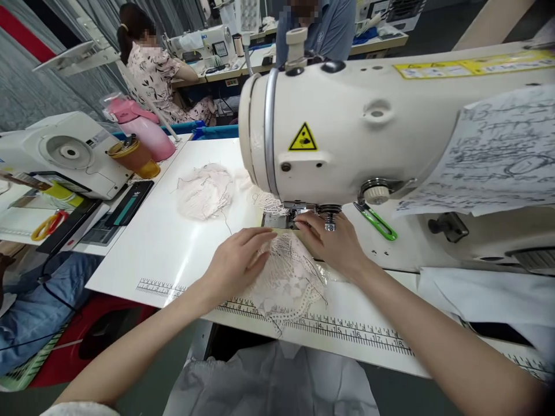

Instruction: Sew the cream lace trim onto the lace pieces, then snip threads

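Observation:
A pale lace piece (288,277) with loose dark threads lies on the white table in front of the sewing machine's presser foot (291,218). My left hand (238,260) rests on its left edge, fingers stretched out towards the foot and thumb apart. Close beside the foot and needle area is my right hand (332,240), its fingers bent together; what they pinch, if anything, is hidden. More lace (264,199) shows behind the foot, partly covered by the machine head (329,133). Another lace bundle (206,192) with trailing threads lies farther left.
Green thread snips (376,222) lie right of the needle area. A printed ruler (347,332) runs along the table's front edge. White cloth (477,292) lies at right. A pink bottle (141,127) and brown cup (135,157) stand back left. Co-workers sit at other machines.

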`<state>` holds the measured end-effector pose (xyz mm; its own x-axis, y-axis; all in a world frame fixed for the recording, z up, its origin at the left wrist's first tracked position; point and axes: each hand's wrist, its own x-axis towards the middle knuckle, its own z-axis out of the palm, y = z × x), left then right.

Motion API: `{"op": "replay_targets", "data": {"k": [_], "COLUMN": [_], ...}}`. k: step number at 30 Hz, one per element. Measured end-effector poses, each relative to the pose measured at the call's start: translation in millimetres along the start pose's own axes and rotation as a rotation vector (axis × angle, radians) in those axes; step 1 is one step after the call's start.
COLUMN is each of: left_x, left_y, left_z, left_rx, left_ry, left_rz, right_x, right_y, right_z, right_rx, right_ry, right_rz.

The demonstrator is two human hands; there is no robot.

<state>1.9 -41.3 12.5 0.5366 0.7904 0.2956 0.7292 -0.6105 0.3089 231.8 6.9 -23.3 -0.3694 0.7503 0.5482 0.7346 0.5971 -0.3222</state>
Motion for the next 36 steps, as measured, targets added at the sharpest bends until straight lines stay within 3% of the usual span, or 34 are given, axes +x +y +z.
{"op": "replay_targets", "data": {"k": [5,7,11,15,18,24,31,36], "left_x": [42.7,52.1,56.5,54.3,53.1,51.1,49.8,49.8], "left_y": [-3.3,-3.5,-3.5,-2.6,-2.7,-1.5,-2.3,-3.1], "left_z": [4.9,7.4,12.1,11.1,11.6,19.0,5.8,0.5], "left_rx": [-0.103,-0.158,-0.196,-0.224,-0.247,-0.347,-0.628,-0.467], "left_ry": [-0.175,-0.195,-0.185,-0.275,-0.293,-0.21,-0.255,-0.151], "left_rz": [0.194,0.243,0.25,0.256,0.242,0.169,-0.042,-0.1], "right_x": [1.7,2.3,2.3,1.5,1.5,2.1,2.5,0.0], "right_y": [-0.2,-0.2,0.6,1.1,0.8,0.7,-2.5,-5.3], "right_z": [-3.2,-3.9,-3.3,-2.2,-2.5,-2.7,-9.1,-17.9], "right_rx": [0.016,0.011,0.03,0.034,0.034,0.056,0.143,0.257], "right_ry": [-0.038,-0.038,-0.021,-0.028,-0.038,-0.029,-0.018,-0.128], "right_rz": [0.035,0.045,0.034,0.055,0.065,0.076,0.06,-0.081]}}
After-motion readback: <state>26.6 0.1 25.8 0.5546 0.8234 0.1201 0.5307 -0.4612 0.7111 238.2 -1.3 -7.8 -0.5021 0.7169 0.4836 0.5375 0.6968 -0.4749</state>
